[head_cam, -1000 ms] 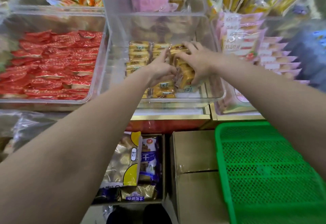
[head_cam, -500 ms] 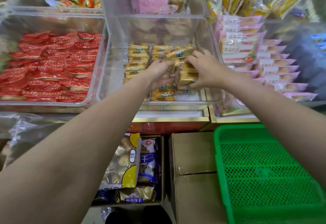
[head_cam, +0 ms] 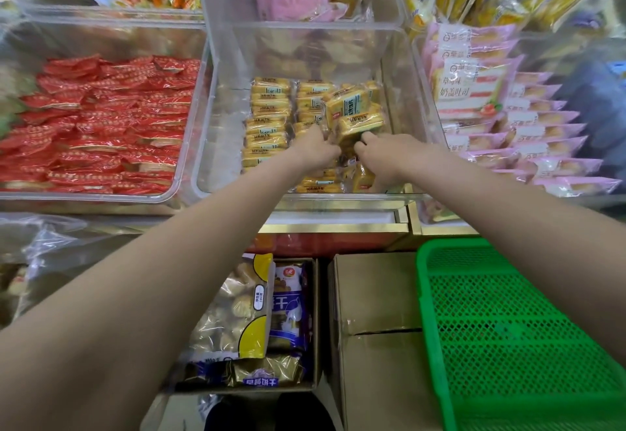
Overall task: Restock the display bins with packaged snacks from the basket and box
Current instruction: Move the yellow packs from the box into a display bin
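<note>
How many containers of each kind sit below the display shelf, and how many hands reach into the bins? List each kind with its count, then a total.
Green basket: 1
Cardboard boxes: 2 (open cardboard box with snack bags, closed cardboard box)
Hands: 2 (left hand; right hand, gripping yellow packets)
Total: 5

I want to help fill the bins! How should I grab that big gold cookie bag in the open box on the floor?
Pinch the gold cookie bag by its top edge, reaching down from above: it stands upright in the open box, packed beside other bags.
</note>
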A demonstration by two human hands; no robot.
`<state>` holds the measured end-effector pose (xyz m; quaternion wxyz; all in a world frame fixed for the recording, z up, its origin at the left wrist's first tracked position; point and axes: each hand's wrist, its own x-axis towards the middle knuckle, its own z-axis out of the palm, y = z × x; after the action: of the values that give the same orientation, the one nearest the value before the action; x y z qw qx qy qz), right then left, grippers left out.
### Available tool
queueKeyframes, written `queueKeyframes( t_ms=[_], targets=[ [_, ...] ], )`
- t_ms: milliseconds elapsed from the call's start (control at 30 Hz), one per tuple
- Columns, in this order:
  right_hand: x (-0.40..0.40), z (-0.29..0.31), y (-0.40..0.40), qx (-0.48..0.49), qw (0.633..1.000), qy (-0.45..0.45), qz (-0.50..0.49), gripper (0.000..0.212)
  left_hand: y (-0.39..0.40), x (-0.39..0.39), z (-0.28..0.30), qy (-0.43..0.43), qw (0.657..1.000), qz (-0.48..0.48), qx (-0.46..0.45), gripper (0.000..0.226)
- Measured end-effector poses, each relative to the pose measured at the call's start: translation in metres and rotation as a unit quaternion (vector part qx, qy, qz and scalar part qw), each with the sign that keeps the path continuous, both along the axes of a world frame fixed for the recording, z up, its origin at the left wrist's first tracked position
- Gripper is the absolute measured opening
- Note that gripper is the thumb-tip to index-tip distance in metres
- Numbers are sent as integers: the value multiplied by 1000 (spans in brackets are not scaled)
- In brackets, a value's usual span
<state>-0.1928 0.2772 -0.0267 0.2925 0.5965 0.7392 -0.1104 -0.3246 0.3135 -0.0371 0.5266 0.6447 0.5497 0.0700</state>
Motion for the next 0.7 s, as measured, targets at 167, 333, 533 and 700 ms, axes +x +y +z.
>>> queueKeyframes(
  t_ms=[167, 333, 533, 700],
  targets=[
    [-8, 9, 13, -25, 999, -30, 8, 70, 2, -12, -7, 106, 977, -164, 87, 49],
    [9, 8, 16, -25, 993, 100, -58, 66, 4, -18, -11, 189, 921, -308, 144, 46],
    [5, 17, 6, 16, 996, 82, -27, 60, 0, -10, -10, 244, 873, -382, 178, 44],
    [-5, 10, 0, 12, 995, -1, 95, 45, -3, 3, -16, 317, 823, -437, 174, 42]
  ],
)
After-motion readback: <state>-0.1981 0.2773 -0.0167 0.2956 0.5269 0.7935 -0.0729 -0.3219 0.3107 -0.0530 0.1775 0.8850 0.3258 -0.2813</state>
